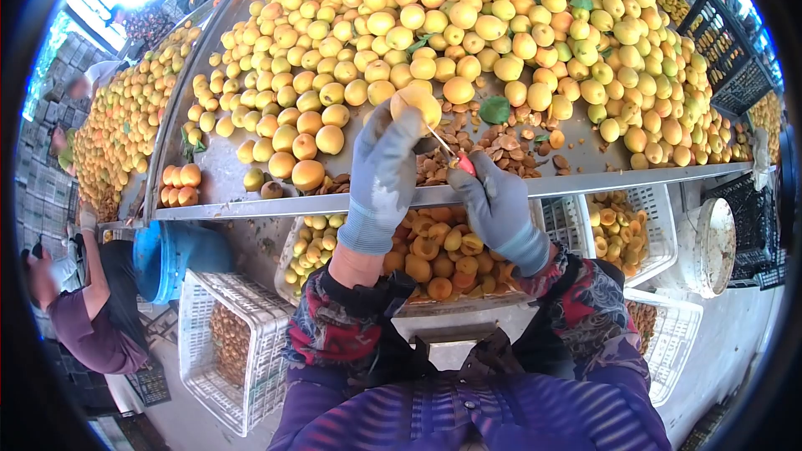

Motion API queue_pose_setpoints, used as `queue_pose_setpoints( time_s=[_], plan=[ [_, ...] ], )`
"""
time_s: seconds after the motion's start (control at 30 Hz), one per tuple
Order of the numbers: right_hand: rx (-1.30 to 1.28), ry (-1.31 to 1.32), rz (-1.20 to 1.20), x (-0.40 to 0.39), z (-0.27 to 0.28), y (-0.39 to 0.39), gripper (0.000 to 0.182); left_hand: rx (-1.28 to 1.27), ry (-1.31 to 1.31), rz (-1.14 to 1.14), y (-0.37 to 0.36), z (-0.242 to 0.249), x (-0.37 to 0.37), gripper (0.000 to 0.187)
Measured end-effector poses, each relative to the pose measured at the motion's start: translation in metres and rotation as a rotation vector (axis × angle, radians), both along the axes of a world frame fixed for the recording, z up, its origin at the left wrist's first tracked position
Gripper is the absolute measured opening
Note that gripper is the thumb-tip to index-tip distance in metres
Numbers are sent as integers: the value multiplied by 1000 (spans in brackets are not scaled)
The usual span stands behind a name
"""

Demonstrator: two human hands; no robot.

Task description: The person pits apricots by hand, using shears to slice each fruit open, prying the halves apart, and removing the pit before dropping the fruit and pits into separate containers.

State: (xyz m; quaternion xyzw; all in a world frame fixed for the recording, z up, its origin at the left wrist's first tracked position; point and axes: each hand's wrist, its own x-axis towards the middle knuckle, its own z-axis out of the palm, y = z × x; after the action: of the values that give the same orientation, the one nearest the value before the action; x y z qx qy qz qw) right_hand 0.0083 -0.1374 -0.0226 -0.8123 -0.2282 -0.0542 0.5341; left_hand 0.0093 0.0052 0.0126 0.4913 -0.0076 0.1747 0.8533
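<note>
Both hands wear grey gloves. My left hand [386, 169] holds a yellow-orange apricot [416, 103] up over the metal table's front edge. In my right hand [494, 207] is a small knife [462, 164] with a red handle; its thin blade points up and left and reaches the underside of the fruit. Brown pits [504, 150] lie on the table behind my right hand, near a green leaf [494, 109]. A large heap of whole apricots [434, 25] covers the table beyond. Below the edge, a crate of halved apricots [443, 255] sits between my forearms.
White crates [238, 351] stand at lower left and right, some with pits or fruit. A blue barrel [178, 259] is at left, a white bucket [710, 246] at right, black crates [725, 50] at upper right. A seated person [96, 317] works at far left.
</note>
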Motion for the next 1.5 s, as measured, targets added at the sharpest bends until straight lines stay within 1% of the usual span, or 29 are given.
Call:
queue_pose_setpoints(
  time_s=[0.1,0.17,0.27,0.4,0.47,0.5,0.57,0.63,0.67,0.7,0.73,0.8,0.83,0.87,0.93,0.97,1.0,1.03,1.17,1.2,1.23,1.27,1.3,1.33,1.37,1.4,1.43,1.47,1.5],
  plan=[
    [-8,-26,1,0,1,-2,32,19,-34,112,-4,0,0,39],
    [-14,-17,13,0,3,-1,32,174,65,62,5,-6,-4,37],
    [-34,-4,23,-1,2,-2,30,206,130,2,11,-16,-2,37],
    [65,24,18,-1,-5,-1,28,207,10,-21,2,-13,1,35],
    [86,25,38,0,-7,-2,28,292,69,142,1,-19,5,41],
    [125,33,109,1,-8,-4,28,293,67,147,2,-15,4,41],
    [166,40,179,-1,-2,-9,28,136,102,57,9,-3,1,45],
    [427,532,242,-8,20,-17,25,87,67,22,17,-3,2,45],
    [419,534,244,-6,25,-17,25,36,36,-14,20,-3,1,44],
    [543,498,223,-1,29,-17,22,149,103,-6,22,-4,0,48],
    [669,457,195,4,34,-18,20,146,106,-14,16,-5,0,48],
    [597,459,143,10,38,-22,20,626,-214,71,0,-6,-2,50],
    [628,390,160,12,36,-17,21,670,-226,-39,-6,-2,-10,52],
    [656,319,179,13,33,-12,24,664,-225,-55,-12,-5,-11,52],
    [697,316,233,16,24,-12,28,657,-293,-37,-24,-13,-11,52],
    [670,352,238,17,22,-13,29,538,-184,-91,-26,-13,-15,48],
    [643,387,246,17,21,-13,31,536,-183,-93,-29,-13,-16,48],
    [628,292,206,14,24,-10,29,519,-144,-68,-31,-13,-16,48],
    [564,202,148,11,29,-11,26,444,-51,-70,-33,-22,-20,48],
    [446,126,140,12,28,-15,26,444,-50,-71,-31,-21,-22,48],
    [328,52,134,12,26,-17,26,382,72,-154,-28,-17,-25,49],
    [326,57,135,11,23,-18,26,315,193,-233,-27,-12,-28,50],
    [310,22,164,10,21,-18,26,-333,473,-154,-42,3,-22,52],
    [295,-16,192,9,20,-18,26,-333,474,-153,-32,-1,-19,52],
    [506,237,232,10,22,-18,26,-367,387,-450,-13,-9,-18,50],
    [504,237,233,10,32,-23,26,-398,292,-746,-4,-13,-17,47],
    [556,440,268,10,49,-31,28,-261,360,-541,-16,-7,-20,46],
    [604,644,304,13,59,-39,33,-264,357,-539,-14,-7,-19,46],
    [587,594,296,20,38,-41,44,-197,358,-515,-13,-8,-18,46]
  ],
)
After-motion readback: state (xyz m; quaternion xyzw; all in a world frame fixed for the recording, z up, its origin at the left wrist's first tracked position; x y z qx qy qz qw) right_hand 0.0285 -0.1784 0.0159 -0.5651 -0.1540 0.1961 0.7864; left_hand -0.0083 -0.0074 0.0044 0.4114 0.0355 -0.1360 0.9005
